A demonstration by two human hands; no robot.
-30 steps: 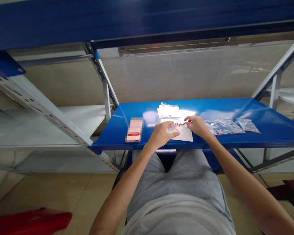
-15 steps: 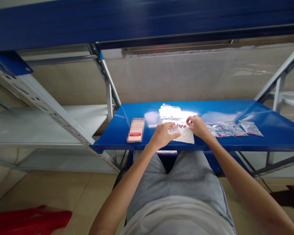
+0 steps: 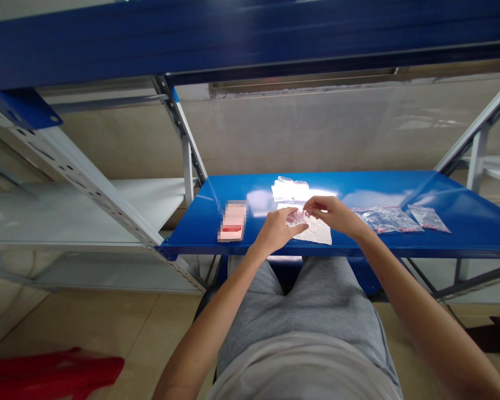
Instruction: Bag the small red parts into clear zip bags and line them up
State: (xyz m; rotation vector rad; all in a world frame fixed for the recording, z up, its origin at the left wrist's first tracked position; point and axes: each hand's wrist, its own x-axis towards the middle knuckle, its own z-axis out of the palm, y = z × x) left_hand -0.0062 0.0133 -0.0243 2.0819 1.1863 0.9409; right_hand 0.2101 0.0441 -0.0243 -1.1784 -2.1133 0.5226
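a clear bag (image 3: 295, 219) is held between the left hand's (image 3: 274, 229) spread thumb and finger, its mouth best kept bowed. whether anything is pinched by the right hand's (image 3: 332, 214) bunched fingertips, just beside it, cannot be told. beyond the fingers, a white stack (image 3: 290, 190) is set.

The person wears a pale grey shirt (image 3: 308, 372) at the bottom centre of the frame, its loose cloth gathered in soft, curved folds. Medium-grey trousers (image 3: 333, 300), in a soft, slightly mottled fabric, fill the lower middle, creased and more darkly shaded along the inner thighs. The left arm (image 3: 214, 311) and right arm (image 3: 404, 289) show bare.
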